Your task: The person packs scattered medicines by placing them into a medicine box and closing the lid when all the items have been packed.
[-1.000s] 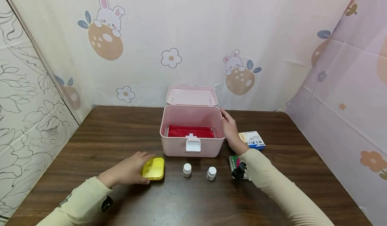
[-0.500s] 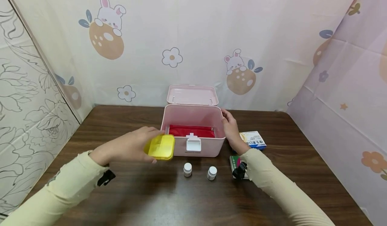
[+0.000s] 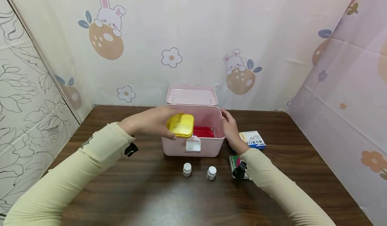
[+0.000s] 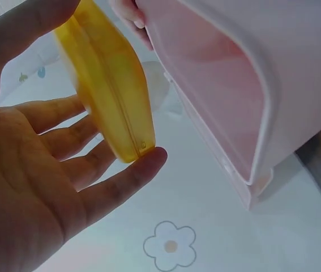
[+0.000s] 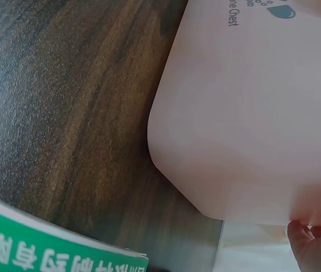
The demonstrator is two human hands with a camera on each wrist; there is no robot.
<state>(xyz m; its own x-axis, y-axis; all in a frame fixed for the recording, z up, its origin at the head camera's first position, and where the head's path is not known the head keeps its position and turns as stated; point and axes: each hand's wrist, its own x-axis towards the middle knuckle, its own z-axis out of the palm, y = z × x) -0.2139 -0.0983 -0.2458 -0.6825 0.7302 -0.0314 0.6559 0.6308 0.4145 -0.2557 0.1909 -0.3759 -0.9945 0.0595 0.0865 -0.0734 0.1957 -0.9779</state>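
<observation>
Head view: left hand (image 3: 151, 121) holds yellow pill case (image 3: 180, 125) over pink box (image 3: 208, 147).

A translucent yellow pill organiser (image 3: 180, 125), lid closed, is held roughly level above the front-left rim of the open pink medicine chest (image 3: 193, 145), whose lid stands upright at twelve o'clock; a red pouch (image 3: 204, 132) lies inside.

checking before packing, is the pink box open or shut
Open: the pink box has its lid swung up behind, red pouch visible inside.
</observation>
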